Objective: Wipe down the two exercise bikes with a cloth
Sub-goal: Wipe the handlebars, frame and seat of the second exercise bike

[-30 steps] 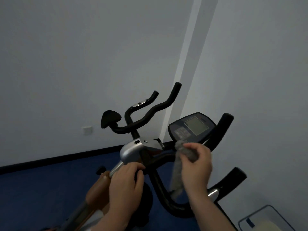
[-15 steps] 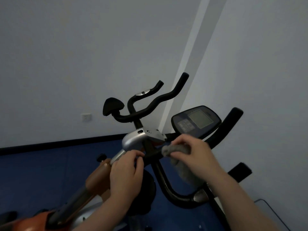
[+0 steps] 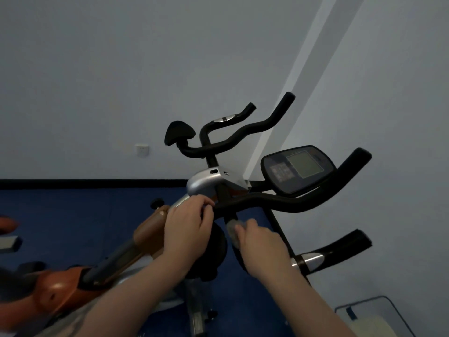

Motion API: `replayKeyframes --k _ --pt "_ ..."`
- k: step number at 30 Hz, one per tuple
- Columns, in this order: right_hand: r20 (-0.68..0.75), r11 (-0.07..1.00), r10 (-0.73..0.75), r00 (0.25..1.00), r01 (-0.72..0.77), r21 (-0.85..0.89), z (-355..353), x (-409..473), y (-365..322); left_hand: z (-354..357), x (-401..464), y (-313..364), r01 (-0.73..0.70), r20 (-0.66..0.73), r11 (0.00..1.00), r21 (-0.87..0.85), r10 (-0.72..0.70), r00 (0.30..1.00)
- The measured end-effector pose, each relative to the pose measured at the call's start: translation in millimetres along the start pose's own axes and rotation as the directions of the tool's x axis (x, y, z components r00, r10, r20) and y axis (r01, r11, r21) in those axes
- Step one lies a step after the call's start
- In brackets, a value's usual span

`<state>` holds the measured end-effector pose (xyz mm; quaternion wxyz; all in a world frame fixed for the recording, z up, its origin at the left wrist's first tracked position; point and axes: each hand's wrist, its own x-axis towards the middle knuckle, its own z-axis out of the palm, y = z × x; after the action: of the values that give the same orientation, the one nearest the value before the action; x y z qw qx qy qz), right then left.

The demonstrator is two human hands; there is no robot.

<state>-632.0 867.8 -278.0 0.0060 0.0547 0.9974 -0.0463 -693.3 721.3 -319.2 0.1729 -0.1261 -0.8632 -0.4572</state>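
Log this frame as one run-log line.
step: wiping near bike handlebar | right hand: presses grey cloth on lower bar | left hand: grips stem | console: untouched

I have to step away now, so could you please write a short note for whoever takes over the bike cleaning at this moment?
Left hand: grips the near bike's stem just below the silver cover, steadying it.
Right hand: holds the grey cloth against the black handlebar where it curves down beside the stem.
The near bike's screen sits above the handlebar; the second bike stands behind, by the wall.
Done: cannot tell from this view how much has been wiped.
Left: the rest of the near handlebar, then probably its frame, and the second bike, which no hand touches now.
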Motion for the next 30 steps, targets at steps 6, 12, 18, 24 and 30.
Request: replayKeyframes --k 6,12,18,24,30 --pt "-0.072 0.996 0.055 0.996 -0.059 -0.059 9 -3 -10 0 0 2 0.018 0.009 1.0 0.023 -0.018 1.0" --pt "0.043 0.996 0.034 0.998 -0.037 0.086 5 6 -5 0 0 2 0.043 0.019 0.999 0.022 -0.043 0.999" --pt "0.027 0.999 0.0 1.0 -0.001 0.046 4 0 -8 0 -1 4 0.097 0.027 0.994 0.05 -0.098 0.995" --pt "0.066 0.996 -0.011 0.998 0.017 -0.09 3 -7 -2 2 1 4 0.077 0.015 0.995 0.061 -0.078 0.997" --pt "-0.192 0.998 0.06 0.98 -0.058 0.014 15 -17 -20 -1 0 4 -0.064 0.023 0.996 0.064 0.063 0.998"
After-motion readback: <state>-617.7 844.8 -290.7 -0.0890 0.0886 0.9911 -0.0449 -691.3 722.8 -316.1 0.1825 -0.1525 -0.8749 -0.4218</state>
